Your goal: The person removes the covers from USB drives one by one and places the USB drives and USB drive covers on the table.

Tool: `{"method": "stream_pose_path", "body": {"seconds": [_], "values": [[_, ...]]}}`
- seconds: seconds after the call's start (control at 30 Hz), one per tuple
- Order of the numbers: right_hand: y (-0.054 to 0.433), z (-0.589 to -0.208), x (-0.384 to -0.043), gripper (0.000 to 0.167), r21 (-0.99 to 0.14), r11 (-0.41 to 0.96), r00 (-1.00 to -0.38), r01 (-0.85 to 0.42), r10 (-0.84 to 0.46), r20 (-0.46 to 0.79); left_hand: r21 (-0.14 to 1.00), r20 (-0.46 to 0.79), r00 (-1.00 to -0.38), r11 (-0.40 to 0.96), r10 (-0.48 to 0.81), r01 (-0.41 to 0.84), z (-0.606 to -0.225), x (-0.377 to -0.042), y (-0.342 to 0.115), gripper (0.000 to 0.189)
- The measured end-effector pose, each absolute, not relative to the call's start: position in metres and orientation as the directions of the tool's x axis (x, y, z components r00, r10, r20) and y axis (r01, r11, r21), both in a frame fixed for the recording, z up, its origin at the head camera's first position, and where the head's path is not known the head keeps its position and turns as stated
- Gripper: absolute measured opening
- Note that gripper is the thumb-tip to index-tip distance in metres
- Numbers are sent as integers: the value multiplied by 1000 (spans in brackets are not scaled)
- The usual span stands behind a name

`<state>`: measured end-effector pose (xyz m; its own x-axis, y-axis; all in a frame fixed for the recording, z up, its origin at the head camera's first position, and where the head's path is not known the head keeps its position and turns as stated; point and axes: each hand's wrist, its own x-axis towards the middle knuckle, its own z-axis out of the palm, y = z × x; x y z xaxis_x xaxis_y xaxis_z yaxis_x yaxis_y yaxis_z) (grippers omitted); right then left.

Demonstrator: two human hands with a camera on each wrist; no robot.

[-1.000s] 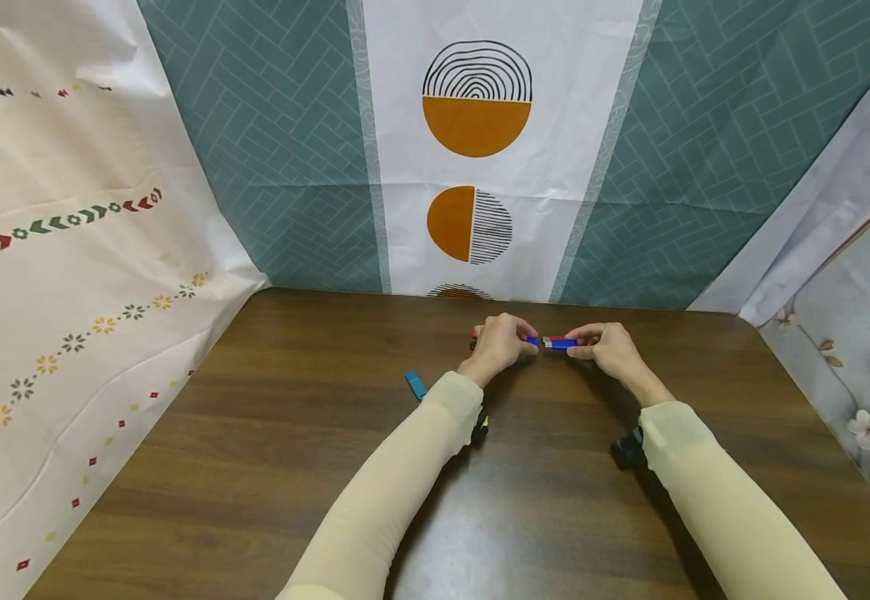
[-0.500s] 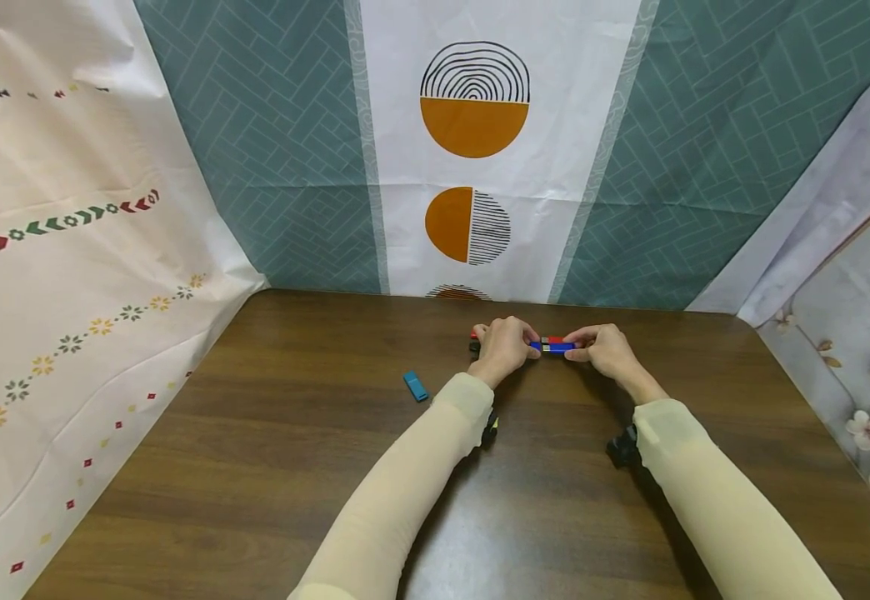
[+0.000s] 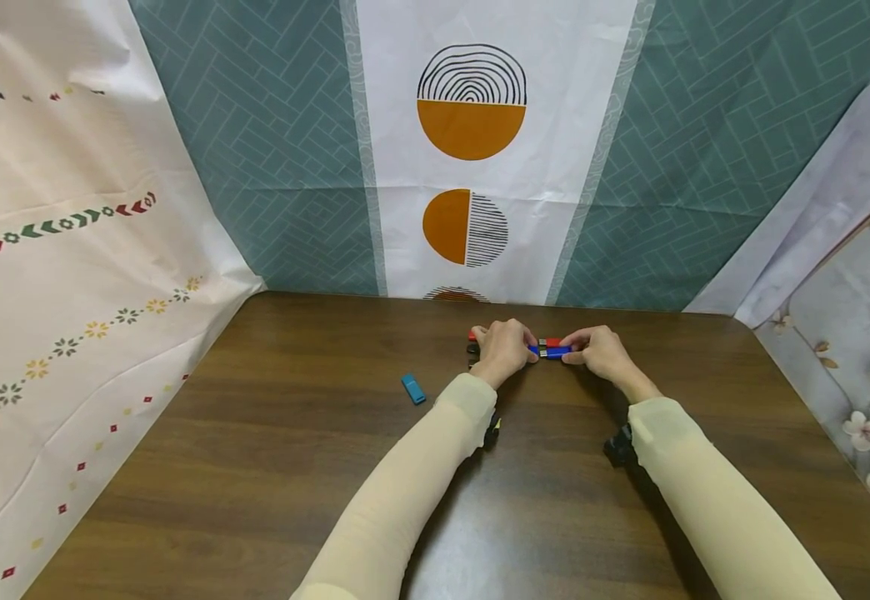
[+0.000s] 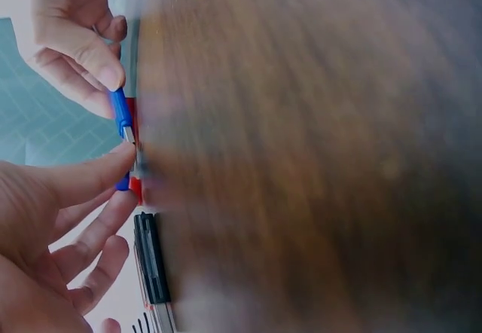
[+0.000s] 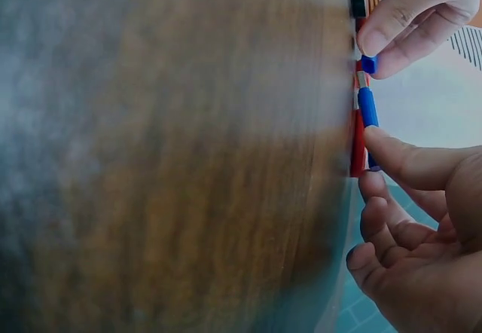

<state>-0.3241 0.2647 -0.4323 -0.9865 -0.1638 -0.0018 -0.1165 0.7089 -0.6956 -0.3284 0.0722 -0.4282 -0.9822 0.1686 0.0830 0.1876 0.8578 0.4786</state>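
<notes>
A blue USB stick (image 3: pixel 557 353) is pinched between the thumb and fingers of my right hand (image 3: pixel 606 354), its metal plug facing left. My left hand (image 3: pixel 502 348) pinches a small blue cap (image 5: pixel 368 64), which sits in line with that plug at close range. Metal still shows between cap and stick in the right wrist view. Just behind them lies a red USB stick (image 5: pixel 358 145), its plug also bare, with a red cap (image 4: pixel 135 190) near it in the left wrist view. My left fingers partly hide the blue cap.
A teal USB stick (image 3: pixel 413 389) lies on the brown wooden table (image 3: pixel 315 467), left of my left forearm. Dark sticks, one a black USB stick (image 4: pixel 153 258), lie beside my left hand. A patterned cloth (image 3: pixel 472 167) hangs behind the table's far edge.
Both hands have shifted slightly toward me with the blue stick and cap. The blue plug is closer to the cap, and more of the red stick shows behind. The teal stick has come fully into sight.
</notes>
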Motion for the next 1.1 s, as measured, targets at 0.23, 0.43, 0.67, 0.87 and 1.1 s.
{"method": "stream_pose_path", "body": {"seconds": [0.23,0.43,0.67,0.87,1.1], "values": [[264,-432,-323,26,-678,724,-984,-128,-180,-7,471,68,-982,862,176,187,-428,-328,74,17],[264,-433,-323,26,-682,719,-981,-130,-193,-16,464,69,-980,864,185,196,-429,-328,73,16],[264,-435,-324,25,-683,722,-983,-110,-180,-32,474,79,-979,857,190,204,-431,-330,72,16],[264,-435,-322,25,-683,721,-982,-121,-189,-26,465,84,-979,862,187,204,-430,-327,71,17],[264,-433,-321,25,-688,717,-983,-109,-180,-31,459,85,-978,864,189,207,-428,-327,69,17]]}}
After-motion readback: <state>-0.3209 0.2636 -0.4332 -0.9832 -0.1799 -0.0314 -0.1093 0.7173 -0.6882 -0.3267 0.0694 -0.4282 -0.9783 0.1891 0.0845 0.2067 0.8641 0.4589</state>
